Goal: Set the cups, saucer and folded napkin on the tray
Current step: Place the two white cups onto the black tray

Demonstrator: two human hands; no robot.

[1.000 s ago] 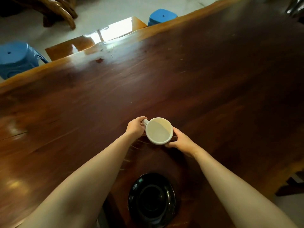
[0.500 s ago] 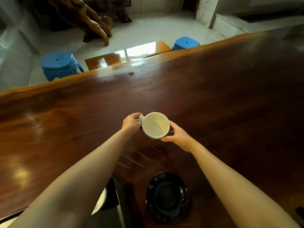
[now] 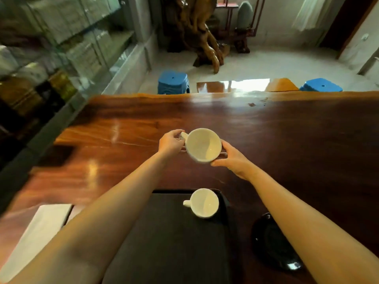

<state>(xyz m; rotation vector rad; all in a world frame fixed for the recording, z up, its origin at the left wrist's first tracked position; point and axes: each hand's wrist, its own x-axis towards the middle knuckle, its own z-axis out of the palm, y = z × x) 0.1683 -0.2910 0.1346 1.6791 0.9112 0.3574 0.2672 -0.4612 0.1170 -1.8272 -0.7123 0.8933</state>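
I hold a white cup [image 3: 203,145] in the air above the wooden table, beyond the far edge of the tray. My left hand [image 3: 171,143] pinches its handle and my right hand [image 3: 231,158] cups its right side and base. A dark rectangular tray [image 3: 174,242] lies in front of me, with a second white cup [image 3: 204,202] standing in its far right corner, handle to the left. A black saucer [image 3: 272,242] lies on the table right of the tray, partly behind my right forearm. A white folded napkin [image 3: 34,232] lies left of the tray.
The long dark wooden table [image 3: 287,140] stretches away and to the right. Beyond its far edge stand two blue stools [image 3: 173,82] [image 3: 321,85] and a low wooden bench [image 3: 246,85]. Glass shelving [image 3: 51,58] runs along the left.
The view has swung left and up, so the tray, the second cup and the napkin now show. Both hands still hold the cup, which is carried left with them, away from the saucer.
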